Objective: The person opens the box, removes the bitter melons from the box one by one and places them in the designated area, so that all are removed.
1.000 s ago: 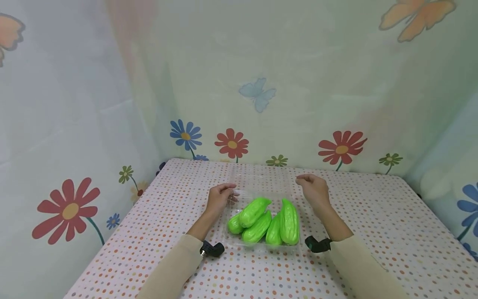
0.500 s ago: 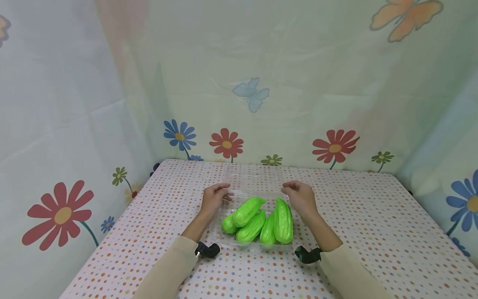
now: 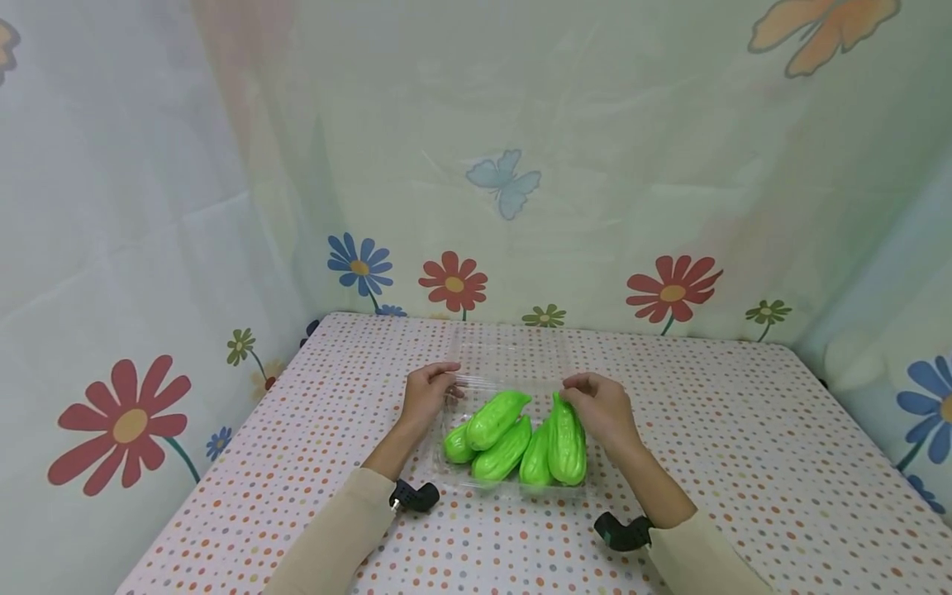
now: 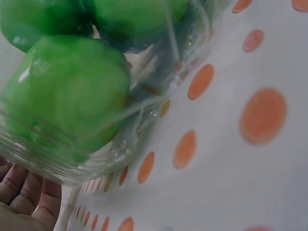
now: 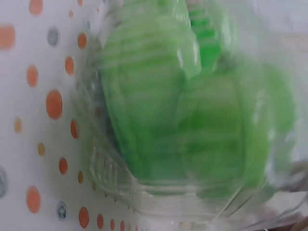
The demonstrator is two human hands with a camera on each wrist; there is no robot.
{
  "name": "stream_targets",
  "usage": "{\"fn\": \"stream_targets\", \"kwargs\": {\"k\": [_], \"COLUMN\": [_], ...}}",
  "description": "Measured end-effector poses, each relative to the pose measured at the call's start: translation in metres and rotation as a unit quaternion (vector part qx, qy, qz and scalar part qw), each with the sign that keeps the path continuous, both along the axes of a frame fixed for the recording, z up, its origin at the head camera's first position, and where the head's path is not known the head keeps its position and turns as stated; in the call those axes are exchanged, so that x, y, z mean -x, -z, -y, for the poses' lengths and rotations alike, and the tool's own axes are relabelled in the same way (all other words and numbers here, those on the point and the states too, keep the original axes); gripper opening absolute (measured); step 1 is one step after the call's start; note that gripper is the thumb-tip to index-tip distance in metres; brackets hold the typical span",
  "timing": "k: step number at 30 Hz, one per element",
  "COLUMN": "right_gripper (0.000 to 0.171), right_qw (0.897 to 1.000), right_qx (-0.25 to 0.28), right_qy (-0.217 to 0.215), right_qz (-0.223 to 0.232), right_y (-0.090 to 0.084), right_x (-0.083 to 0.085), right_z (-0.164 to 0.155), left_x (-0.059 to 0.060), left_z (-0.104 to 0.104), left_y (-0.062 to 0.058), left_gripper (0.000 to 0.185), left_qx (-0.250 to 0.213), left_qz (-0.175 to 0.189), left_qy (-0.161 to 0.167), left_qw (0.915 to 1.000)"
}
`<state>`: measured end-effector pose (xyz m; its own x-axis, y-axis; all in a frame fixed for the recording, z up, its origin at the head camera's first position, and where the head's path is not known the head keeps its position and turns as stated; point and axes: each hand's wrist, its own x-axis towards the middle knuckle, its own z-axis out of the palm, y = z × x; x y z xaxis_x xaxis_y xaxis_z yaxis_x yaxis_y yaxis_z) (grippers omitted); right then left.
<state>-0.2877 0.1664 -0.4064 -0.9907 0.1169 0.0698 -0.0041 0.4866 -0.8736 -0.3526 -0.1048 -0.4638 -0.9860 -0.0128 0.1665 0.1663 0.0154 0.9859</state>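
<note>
A clear plastic clamshell tray (image 3: 513,489) sits mid-table holding several bright green ridged gourds (image 3: 513,434). Its transparent lid (image 3: 513,364) is hinged at the back and hard to make out. My left hand (image 3: 430,392) pinches the lid's left edge beside the tray's back left corner. My right hand (image 3: 601,406) pinches the lid's right edge, its fingers curled just over the tip of the rightmost gourd. The left wrist view shows a gourd (image 4: 67,101) behind the tray wall (image 4: 96,163), with my left hand (image 4: 19,202) below it. The right wrist view shows blurred gourds (image 5: 159,110) through the plastic (image 5: 110,168).
The table (image 3: 744,463) is covered with a white cloth with coloured dots. Flower and butterfly curtains (image 3: 149,248) close in the left, back and right sides. Black wrist cameras (image 3: 416,496) (image 3: 621,533) sit on both cream sleeves.
My right hand has come down and in toward the gourds with the lid's edge. The left hand has stayed almost in place at the tray's back left corner.
</note>
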Motion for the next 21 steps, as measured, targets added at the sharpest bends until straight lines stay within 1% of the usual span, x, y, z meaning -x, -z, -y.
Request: {"fn": "stream_targets", "kwargs": {"k": [6,10,16,21], "right_gripper": [0.032,0.032,0.036,0.043], "right_qw": [1.0,1.0,1.0,0.997], "right_qx": [-0.015,-0.02,-0.024,-0.06], "right_qy": [-0.007,-0.013,-0.016,-0.033], "right_qz": [-0.013,-0.009,-0.008,-0.028], "right_y": [-0.004,-0.002,0.0,-0.001], "right_x": [-0.011,-0.015,-0.019,-0.021], "right_z": [0.004,0.006,0.005,0.004], "left_x": [-0.001,-0.002,-0.001,0.002], "left_z": [0.001,0.0,-0.002,-0.002], "left_y": [-0.002,-0.002,-0.001,0.001], "left_gripper": [0.033,0.032,0.032,0.032], "left_qx": [0.002,0.001,0.003,0.007], "left_qz": [-0.003,-0.005,0.001,-0.001], "left_qy": [-0.006,-0.01,-0.006,-0.018], "left_qw": [1.0,0.9999,1.0,0.9998]}}
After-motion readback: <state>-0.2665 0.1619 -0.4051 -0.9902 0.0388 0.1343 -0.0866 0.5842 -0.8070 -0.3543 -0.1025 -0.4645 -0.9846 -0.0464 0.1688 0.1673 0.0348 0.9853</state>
